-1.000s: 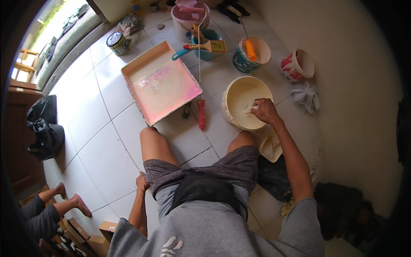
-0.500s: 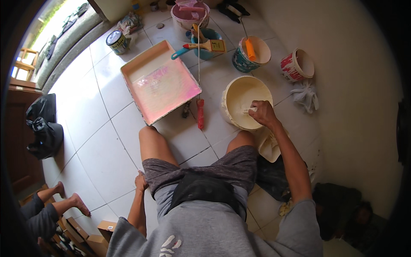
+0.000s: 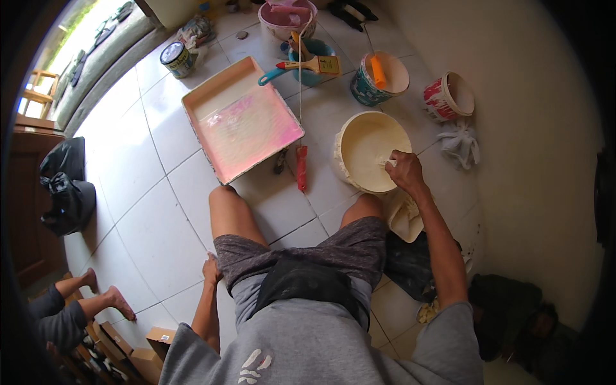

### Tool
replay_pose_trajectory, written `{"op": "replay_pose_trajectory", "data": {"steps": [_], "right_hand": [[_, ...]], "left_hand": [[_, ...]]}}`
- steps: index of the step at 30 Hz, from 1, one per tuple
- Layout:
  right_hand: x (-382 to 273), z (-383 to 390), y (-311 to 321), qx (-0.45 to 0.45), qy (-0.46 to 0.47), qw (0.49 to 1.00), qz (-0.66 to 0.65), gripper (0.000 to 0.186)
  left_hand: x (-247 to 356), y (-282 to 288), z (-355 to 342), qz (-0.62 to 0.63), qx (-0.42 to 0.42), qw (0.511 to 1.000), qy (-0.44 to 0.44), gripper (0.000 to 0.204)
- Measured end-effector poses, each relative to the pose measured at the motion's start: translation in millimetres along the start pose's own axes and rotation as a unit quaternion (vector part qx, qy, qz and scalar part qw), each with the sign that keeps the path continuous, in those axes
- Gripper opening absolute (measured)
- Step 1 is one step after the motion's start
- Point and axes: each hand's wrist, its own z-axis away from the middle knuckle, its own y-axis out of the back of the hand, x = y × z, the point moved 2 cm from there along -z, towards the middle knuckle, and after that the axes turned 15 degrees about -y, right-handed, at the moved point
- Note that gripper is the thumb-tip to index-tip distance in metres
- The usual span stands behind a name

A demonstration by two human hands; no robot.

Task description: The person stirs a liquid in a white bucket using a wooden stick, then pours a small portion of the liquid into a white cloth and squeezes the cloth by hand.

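Note:
Over the near right rim of a round cream bucket (image 3: 338,154), my right hand (image 3: 407,173) is closed round a short pale, paint-coated piece (image 3: 389,163). Its kind is not clear, and its lower end merges with the cream paint (image 3: 369,151) inside. My left hand (image 3: 211,269) hangs beside my left thigh with its fingers curled and nothing visible in them. Ahead lies a large paint tray (image 3: 240,119) smeared pink and cream. Between tray and bucket rests the red handle (image 3: 301,168) of a paint roller, its long rod reaching away.
A wide brush (image 3: 321,65) lies across a teal pot (image 3: 314,77) before a pink bucket (image 3: 282,29). Farther right stand a green pail (image 3: 369,90) with an orange-handled tool (image 3: 377,70) and a red-white pail (image 3: 443,99). A cream container (image 3: 405,221) sits by my right knee. Someone's bare feet (image 3: 119,303) show lower left.
My right hand has shifted slightly right with the pale piece, along the bucket's near side. My left hand keeps its place. The whole view has moved a little.

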Motion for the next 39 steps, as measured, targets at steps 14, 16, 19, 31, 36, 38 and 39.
{"op": "replay_pose_trajectory", "data": {"steps": [14,16,19,31,36,38,39], "right_hand": [[-30,-50,-6,0.014,0.052,0.998,-0.025,0.026],[-21,-60,4,0.024,0.035,0.999,0.016,0.027],[-7,-54,12,-0.012,0.000,0.998,0.061,0.029],[-40,-24,-6,-0.061,0.062,0.996,-0.022,0.025],[-26,-62,-3,0.023,0.053,0.998,0.004,0.027],[-12,-61,5,0.016,0.037,0.999,0.026,0.028],[-5,-56,7,0.009,0.019,0.999,0.048,0.028]], "left_hand": [[5,-4,-9,-0.001,-0.030,0.999,-0.019,0.082],[8,-7,-10,0.007,-0.035,0.999,-0.019,0.082],[11,-6,-7,-0.013,-0.017,0.999,-0.034,0.081],[18,6,-2,-0.015,-0.017,0.999,-0.029,0.085],[9,2,-7,-0.030,-0.027,0.999,-0.033,0.081],[14,3,-6,-0.022,-0.026,0.999,-0.029,0.079],[15,5,-5,-0.015,-0.023,0.999,-0.024,0.077]]}}
